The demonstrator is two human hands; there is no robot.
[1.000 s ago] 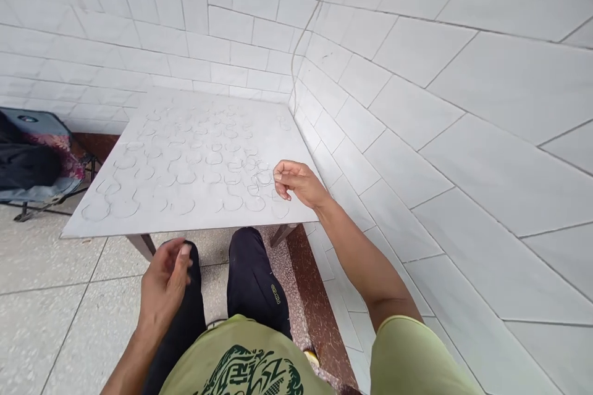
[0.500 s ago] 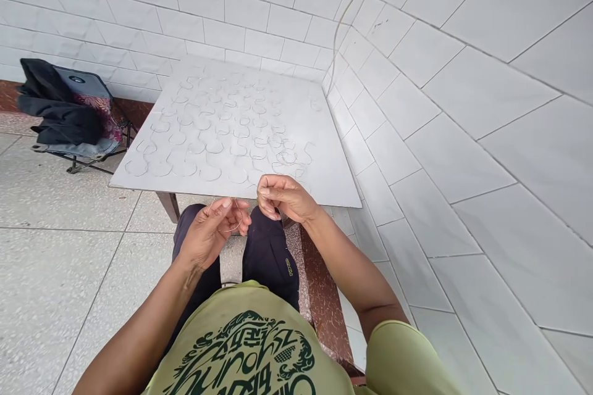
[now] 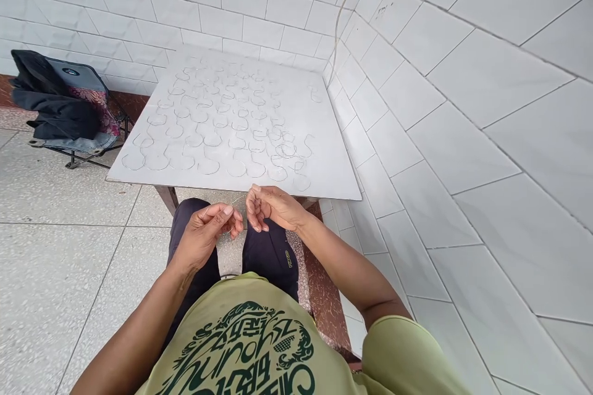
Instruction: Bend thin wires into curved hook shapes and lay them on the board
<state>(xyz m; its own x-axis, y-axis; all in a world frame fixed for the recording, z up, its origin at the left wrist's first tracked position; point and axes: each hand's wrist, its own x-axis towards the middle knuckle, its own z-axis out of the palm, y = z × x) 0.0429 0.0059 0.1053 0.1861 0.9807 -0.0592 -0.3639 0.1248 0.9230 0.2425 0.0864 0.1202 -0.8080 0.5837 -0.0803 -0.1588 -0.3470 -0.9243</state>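
Thin wire (image 3: 238, 199) held near the edge of a white table (image 3: 331, 174)

The left hand (image 3: 199, 237) pinches the wire between thumb and fingers, above the dark trousers (image 3: 271, 254). The right hand (image 3: 274, 207) is just beside it, fingers curled in at the wire's other end — whether they grip it, I can't tell; the strand is too fine. On the table lie many curved wires (image 3: 241, 126) (several shaped like an S), more crowded toward the right.

White tiled walls (image 3: 463, 203) meet in a corner beside a white-topped table (image 3: 296, 95); a grey folding chair with floral fabric (image 3: 104, 114) stands on a pale speckled stone floor (image 3: 60, 278).
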